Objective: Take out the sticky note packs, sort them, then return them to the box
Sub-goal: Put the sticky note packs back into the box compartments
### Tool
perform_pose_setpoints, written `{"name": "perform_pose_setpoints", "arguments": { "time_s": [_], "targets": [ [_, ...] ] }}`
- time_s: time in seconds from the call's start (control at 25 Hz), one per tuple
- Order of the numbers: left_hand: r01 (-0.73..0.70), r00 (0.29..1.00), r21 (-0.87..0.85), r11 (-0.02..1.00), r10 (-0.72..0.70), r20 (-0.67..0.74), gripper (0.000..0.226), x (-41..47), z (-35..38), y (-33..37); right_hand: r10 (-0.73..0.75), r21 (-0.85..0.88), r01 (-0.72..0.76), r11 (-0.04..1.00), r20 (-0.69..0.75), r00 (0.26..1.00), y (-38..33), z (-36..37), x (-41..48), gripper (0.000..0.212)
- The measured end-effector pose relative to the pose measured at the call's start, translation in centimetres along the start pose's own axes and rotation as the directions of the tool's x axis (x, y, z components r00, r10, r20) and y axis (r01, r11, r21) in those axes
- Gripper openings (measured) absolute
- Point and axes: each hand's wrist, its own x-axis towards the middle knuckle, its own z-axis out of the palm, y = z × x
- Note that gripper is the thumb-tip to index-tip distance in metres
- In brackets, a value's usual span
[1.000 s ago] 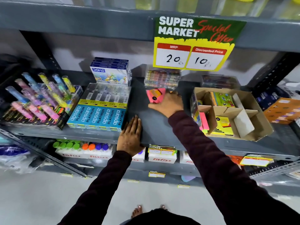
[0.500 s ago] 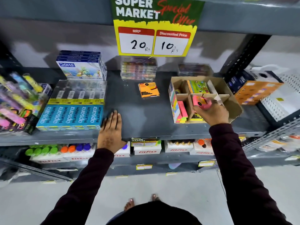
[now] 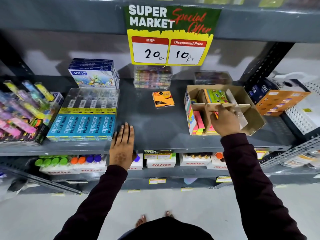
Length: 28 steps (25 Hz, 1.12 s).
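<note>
The left hand (image 3: 122, 146) lies flat on the front edge of the shelf (image 3: 155, 129), its fingers spread and holding nothing. The right hand (image 3: 225, 119) reaches over the near middle compartment of the box (image 3: 254, 118), its fingers pinched on a pink pack (image 3: 216, 114) of which only a sliver shows. The step in hand looks like dropping that pack into its slot. To do it well, the person should turn the pack edge-on to match the upright pink packs (image 3: 199, 121) in the neighbouring slot, keep it clear of the cardboard divider (image 3: 214, 106), and let go only when it sits on the bottom. The free hand could steady the box, which looks light and may slide.

Further back, an orange pack (image 3: 163, 99) lies alone on the bare shelf, well apart from the box; it seems still to be returned. A green pack (image 3: 216, 96) fills a rear compartment.

Readable writing: "fitfizz" on white cartons (image 3: 161, 164) below, "apsara PLATINUM" on the blue pencil boxes (image 3: 81, 126), "DOMS" on the stacked boxes (image 3: 94, 74) behind. The hanging sign (image 3: 170, 34) says "SUPER MARKET Special Offer", "MRP 20 Rs", "Discounted Price 10 Rs".
</note>
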Motion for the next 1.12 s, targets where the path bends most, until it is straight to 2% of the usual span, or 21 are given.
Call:
{"name": "perform_pose_setpoints", "arguments": {
  "time_s": [0.08, 0.12, 0.2, 0.28, 0.44, 0.52, 0.72, 0.88, 1.0, 1.12],
  "targets": [
    [0.012, 1.000, -0.034, 0.999, -0.012, -0.007, 0.099, -0.1, -0.1, 0.1, -0.128, 0.099, 0.138, 0.986, -0.099, 0.987, -3.1, -0.6, -0.3, 0.033],
    [0.014, 1.000, -0.055, 0.998, -0.014, -0.012, 0.098, -0.1, -0.2, 0.1, -0.176, 0.146, 0.186, 0.972, -0.083, 0.981, -4.8, -0.5, -0.1, 0.032],
    [0.012, 0.999, -0.083, 0.996, -0.015, -0.030, 0.095, -0.1, -0.3, 0.3, -0.239, 0.215, 0.223, 0.951, 0.048, 0.970, -8.4, 0.7, 1.1, 0.035],
    [0.019, 0.999, -0.093, 0.995, -0.024, -0.049, 0.090, -0.1, -0.3, 0.3, -0.273, 0.157, 0.245, 0.957, 0.193, 0.943, -11.8, 3.0, 3.2, 0.045],
    [0.032, 0.997, -0.099, 0.995, -0.039, -0.065, 0.081, -0.1, -0.3, 0.3, -0.176, -0.010, 0.188, 0.982, 0.305, 0.936, -15.1, 6.9, 6.7, 0.084],
    [0.035, 0.997, -0.080, 0.996, -0.041, -0.066, 0.081, -0.1, -0.2, 0.4, -0.141, -0.084, 0.179, 0.980, 0.335, 0.932, -15.4, 8.5, 7.8, 0.094],
    [0.064, 0.998, -0.057, 0.996, -0.066, -0.024, 0.083, -0.1, -0.2, 0.3, -0.142, -0.123, 0.174, 0.977, 0.235, 0.962, -15.6, 10.0, 7.5, 0.093],
    [0.068, 0.996, -0.085, 0.994, -0.071, -0.045, 0.080, 0.0, -0.2, 0.3, -0.138, 0.007, 0.138, 0.990, 0.141, 0.980, -14.7, 8.3, 6.0, 0.092],
    [0.042, 0.998, -0.091, 0.995, -0.046, -0.037, 0.087, 0.0, -0.1, 0.1, -0.209, 0.009, 0.209, 0.978, 0.033, 0.977, -14.1, 6.7, 4.5, 0.092],
    [0.047, 0.999, -0.064, 0.997, -0.049, -0.018, 0.084, -0.1, 0.2, -0.2, -0.205, 0.000, 0.206, 0.979, 0.086, 0.975, -12.3, 6.3, 2.8, 0.081]
  ]
}}
